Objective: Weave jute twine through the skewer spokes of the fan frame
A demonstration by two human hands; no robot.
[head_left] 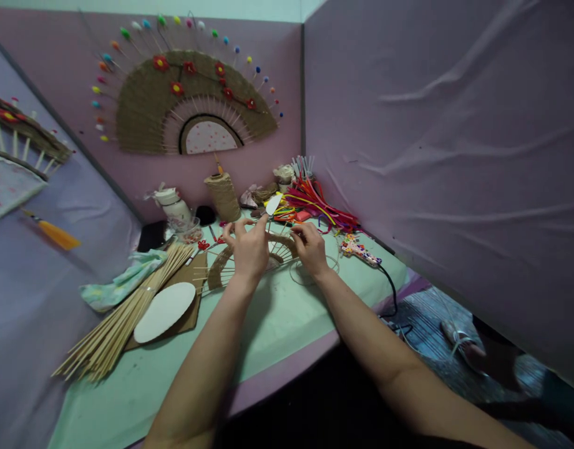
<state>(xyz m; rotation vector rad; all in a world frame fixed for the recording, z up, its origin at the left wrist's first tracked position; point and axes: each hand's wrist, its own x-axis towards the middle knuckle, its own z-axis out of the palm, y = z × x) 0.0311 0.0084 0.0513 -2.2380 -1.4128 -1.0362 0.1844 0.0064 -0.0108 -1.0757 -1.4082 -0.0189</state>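
Note:
A half-round fan frame (215,274) of thin sticks, partly woven with brown twine, is on the table under both hands. My left hand (251,252) is closed over its upper side, fingers bent around the stick ends; the palm hides part of the weave. My right hand (311,248) pinches at the frame's right end with thumb and forefinger. What lies between those fingertips is too small to make out. A loose loop of thin twine (334,269) curls on the cloth beside the right hand.
At left lie a bundle of bamboo sticks (123,318), a white oval card (165,312) and a patterned cloth (123,280). Behind stand a twine spool (223,196) and white bottle (172,206). Coloured pipe cleaners (322,206) and a corded glue gun (360,251) lie right. A finished fan (141,112) hangs behind.

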